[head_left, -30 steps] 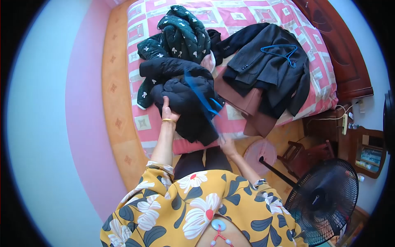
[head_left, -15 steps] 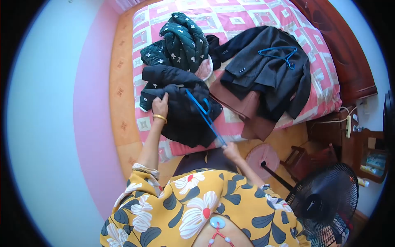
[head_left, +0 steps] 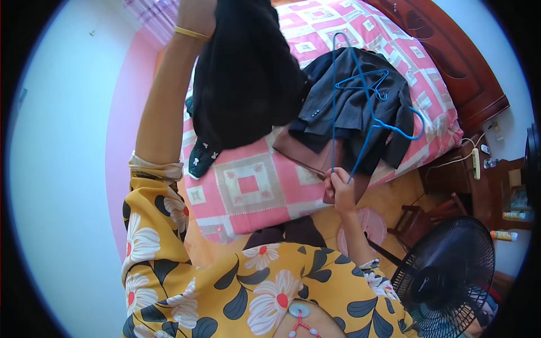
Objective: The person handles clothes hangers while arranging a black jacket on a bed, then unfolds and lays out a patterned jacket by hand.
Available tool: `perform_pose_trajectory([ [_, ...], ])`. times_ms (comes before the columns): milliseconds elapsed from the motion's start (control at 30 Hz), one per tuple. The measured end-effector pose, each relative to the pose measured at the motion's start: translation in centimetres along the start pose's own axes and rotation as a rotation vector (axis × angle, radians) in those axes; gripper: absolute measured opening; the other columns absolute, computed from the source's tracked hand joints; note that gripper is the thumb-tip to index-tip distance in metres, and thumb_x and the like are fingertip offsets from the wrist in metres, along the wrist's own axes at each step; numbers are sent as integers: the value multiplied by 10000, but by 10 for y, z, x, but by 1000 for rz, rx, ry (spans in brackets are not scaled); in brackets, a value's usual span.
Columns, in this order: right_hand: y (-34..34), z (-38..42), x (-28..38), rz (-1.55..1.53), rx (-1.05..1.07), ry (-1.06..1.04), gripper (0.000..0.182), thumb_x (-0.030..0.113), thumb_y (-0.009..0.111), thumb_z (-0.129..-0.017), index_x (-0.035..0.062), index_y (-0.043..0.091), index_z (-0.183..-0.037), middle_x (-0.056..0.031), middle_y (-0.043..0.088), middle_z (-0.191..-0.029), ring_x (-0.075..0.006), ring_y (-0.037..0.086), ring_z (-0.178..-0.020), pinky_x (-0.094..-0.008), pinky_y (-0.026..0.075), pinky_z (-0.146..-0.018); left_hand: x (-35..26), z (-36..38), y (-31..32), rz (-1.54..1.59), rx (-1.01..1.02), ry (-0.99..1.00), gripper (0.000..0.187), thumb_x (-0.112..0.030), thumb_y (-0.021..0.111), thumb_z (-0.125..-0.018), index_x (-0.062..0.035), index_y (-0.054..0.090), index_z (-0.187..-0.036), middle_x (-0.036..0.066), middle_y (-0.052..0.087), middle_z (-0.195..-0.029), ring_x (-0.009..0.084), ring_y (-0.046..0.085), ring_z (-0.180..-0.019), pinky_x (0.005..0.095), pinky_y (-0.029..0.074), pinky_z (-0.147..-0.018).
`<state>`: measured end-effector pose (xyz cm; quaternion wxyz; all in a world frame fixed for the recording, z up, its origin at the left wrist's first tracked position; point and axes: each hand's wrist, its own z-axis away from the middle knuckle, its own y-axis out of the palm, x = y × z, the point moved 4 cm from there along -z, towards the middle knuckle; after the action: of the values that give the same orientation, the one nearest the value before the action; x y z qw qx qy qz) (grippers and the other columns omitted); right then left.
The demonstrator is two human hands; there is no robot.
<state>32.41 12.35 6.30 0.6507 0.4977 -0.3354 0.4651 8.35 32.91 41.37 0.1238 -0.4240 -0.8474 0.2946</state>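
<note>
High at the upper left, my left hand (head_left: 197,17) is closed on a black jacket (head_left: 242,79) and holds it up, so the cloth hangs over the bed. The upper end of the jacket and part of the hand are cut off by the frame. In front of the bed edge, my right hand (head_left: 341,191) grips a blue clothes hanger (head_left: 333,112) by one end, its hook pointing right. Behind the hanger, a dark grey suit jacket (head_left: 360,110) lies on the bed with a second blue hanger (head_left: 360,80) on top.
A pink and white patchwork cover (head_left: 245,183) lies over the bed. A brown garment (head_left: 296,152) sticks out under the suit jacket. Part of a dark green quilted garment (head_left: 202,160) shows below the black one. A black fan (head_left: 445,276) stands at right, near a wooden chair (head_left: 417,222).
My left hand has lifted the black jacket off the bed, up and away. My right hand has drawn the hanger out to the right, clear of the jacket, and turned it upright.
</note>
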Motion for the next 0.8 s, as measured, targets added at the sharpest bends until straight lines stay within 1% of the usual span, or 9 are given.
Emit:
perform_pose_trajectory([
  [100,-4,11,21,-40,-40,-44,124,85,424,-896,23,528,-870,-13,495,-595,-47,388,-444,-188,291,-407,-4,3,-36,-288,11,-189,469,12,587,-745,-42,525,-1206,184,632,-982,367,597,-874,394,473,-783],
  [167,-6,20,29,-49,-70,-59,120,85,426,-898,25,527,-872,-10,491,-598,-45,387,-455,-185,293,-417,-14,35,-45,-226,-68,-144,380,-97,533,-872,2,479,-1235,153,608,-1102,315,571,-1029,370,442,-886],
  [300,-17,29,31,-30,-104,-108,112,82,431,-903,29,528,-882,-3,490,-616,-37,388,-487,-180,301,-440,10,187,-19,1333,-468,-843,432,-255,485,-937,-69,411,-1319,105,480,-1300,229,432,-1221,418,327,-1030],
  [333,-18,26,30,-28,-106,-102,112,82,431,-903,29,528,-882,-3,490,-616,-37,388,-487,-180,301,-440,20,241,-7,1292,-475,-961,501,-326,456,-938,-53,366,-1347,98,384,-1388,241,357,-1277,459,274,-1058],
  [433,-17,14,15,78,-93,-36,115,80,428,-908,27,529,-888,-4,497,-630,-36,395,-500,-179,307,-446,38,463,54,1526,-775,-1545,454,-308,507,-909,-59,451,-1285,99,512,-1275,279,470,-1173,471,350,-1012],
  [500,-9,3,4,133,-23,45,119,76,423,-910,32,532,-890,-4,500,-633,-35,398,-502,-181,311,-444,18,599,97,1201,-1014,-2255,350,-315,500,-912,-95,528,-1183,87,585,-1157,274,559,-1034,507,436,-898],
  [567,5,-10,6,161,-6,101,122,73,420,-910,36,535,-893,-5,500,-635,-34,404,-505,-178,310,-444,-11,670,120,973,-948,-2549,345,-351,476,-919,-127,524,-1176,95,591,-1131,270,569,-995,493,434,-861],
  [667,39,-32,52,221,22,-87,128,82,421,-926,33,536,-899,-5,499,-636,-35,399,-498,-174,302,-441,-46,679,120,782,-885,-2691,401,-429,499,-894,-130,528,-1159,88,614,-1063,270,583,-961,465,459,-823],
  [800,83,-80,100,83,41,-472,149,102,398,-960,44,529,-918,-13,494,-642,-43,380,-496,-172,294,-448,-55,646,109,893,-529,-2678,544,-495,632,-793,-131,515,-1180,63,601,-1093,261,575,-987,467,452,-837],
])
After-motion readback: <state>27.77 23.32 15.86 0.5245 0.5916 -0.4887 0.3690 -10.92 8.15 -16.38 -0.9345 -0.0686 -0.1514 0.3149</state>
